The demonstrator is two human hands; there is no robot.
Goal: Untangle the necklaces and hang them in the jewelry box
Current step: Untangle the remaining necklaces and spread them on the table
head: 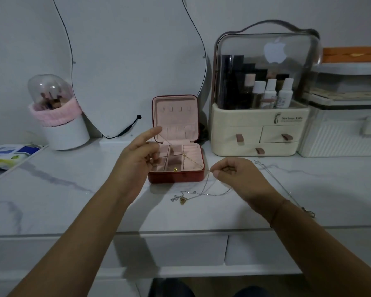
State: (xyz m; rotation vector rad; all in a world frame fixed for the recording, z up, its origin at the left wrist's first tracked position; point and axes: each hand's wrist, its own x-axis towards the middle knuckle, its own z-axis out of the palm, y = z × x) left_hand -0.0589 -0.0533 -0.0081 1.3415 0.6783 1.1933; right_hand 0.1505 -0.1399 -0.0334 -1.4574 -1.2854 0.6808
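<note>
A red jewelry box (176,177) with pink lining stands open on the marble top, its lid upright with several small hooks. My left hand (137,155) is raised in front of the box, index finger out, other fingers pinching a thin gold chain (193,161) that stretches across the box. My right hand (234,172) pinches the other end just right of the box. A silver necklace (201,194) with a small pendant lies tangled on the table below. Another silver chain (278,185) lies to the right, partly under my right wrist.
A cream cosmetics organiser (257,133) with drawers stands right of the box, a white case (341,133) beyond it. A curved mirror (126,61) leans behind. A brush holder with pink band (62,125) and a tissue pack (9,155) sit at left.
</note>
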